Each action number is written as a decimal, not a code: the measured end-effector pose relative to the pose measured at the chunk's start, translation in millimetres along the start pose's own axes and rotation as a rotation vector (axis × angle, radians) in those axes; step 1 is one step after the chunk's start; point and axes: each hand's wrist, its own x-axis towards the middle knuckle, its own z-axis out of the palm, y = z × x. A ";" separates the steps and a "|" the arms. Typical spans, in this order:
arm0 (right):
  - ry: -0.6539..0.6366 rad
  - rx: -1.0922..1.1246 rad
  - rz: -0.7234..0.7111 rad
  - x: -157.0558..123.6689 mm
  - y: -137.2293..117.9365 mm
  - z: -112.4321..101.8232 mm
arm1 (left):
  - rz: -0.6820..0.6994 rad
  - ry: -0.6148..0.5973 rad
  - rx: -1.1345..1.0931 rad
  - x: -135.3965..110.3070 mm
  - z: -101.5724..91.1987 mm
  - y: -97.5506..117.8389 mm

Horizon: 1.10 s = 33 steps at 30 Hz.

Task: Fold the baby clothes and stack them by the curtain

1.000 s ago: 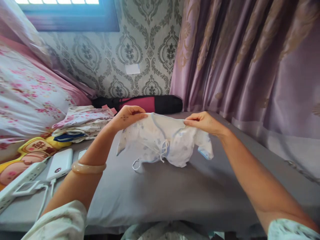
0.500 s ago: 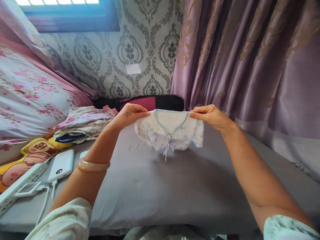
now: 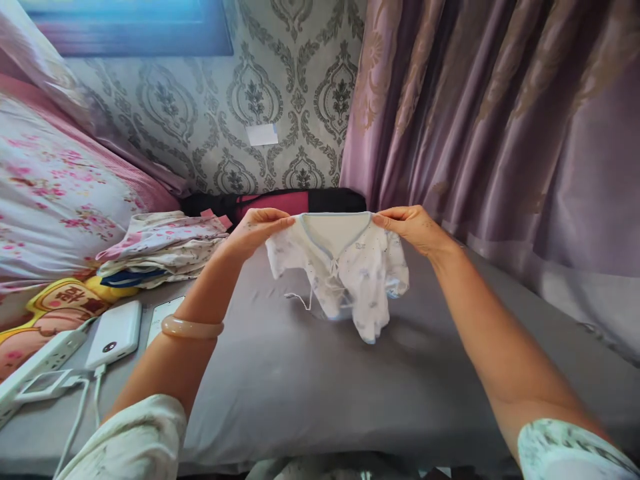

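Between my two hands hangs a small white baby shirt point(image 3: 367, 280) with a pale print, light blue neck trim and thin tie strings. My left hand point(image 3: 260, 230) pinches its shoulder beside the neckline, and my right hand point(image 3: 413, 227) pinches the opposite shoulder. The neckline is stretched straight between them. Below, the lower part of the shirt dangles loosely over the grey sheet point(image 3: 280, 387), one end hanging lower on the right. A white tie string sticks out to the left. Whether the lowest edge touches the sheet I cannot tell.
Left of my arm lie a stack of folded clothes point(image 3: 160, 250), a yellow cushion point(image 3: 65, 300), a white power bank point(image 3: 115, 333), a phone point(image 3: 163, 317) and a power strip point(image 3: 45, 357) with cables. A black and pink bag point(image 3: 280, 201) lies along the wall; purple curtains point(image 3: 475, 133) hang right.
The shirt has swung and unfurled; its lower part now hangs further down, and the tie string has flung left. Both hands keep their pinch, shifted slightly left in view.
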 end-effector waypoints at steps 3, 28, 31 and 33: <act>-0.026 -0.020 -0.017 3.8 5.0 5.7 | 0.049 0.057 -0.006 5.0 6.0 -5.4; -0.119 -0.218 -0.047 -51.3 -62.6 2.3 | 0.300 0.227 0.547 -78.7 -6.3 58.6; -0.266 -0.234 0.108 -33.9 -22.2 7.2 | 0.010 0.009 0.481 -59.7 -6.1 22.7; -0.352 -0.273 0.165 -24.7 18.5 15.1 | -0.157 -0.089 0.467 -45.6 0.1 -16.0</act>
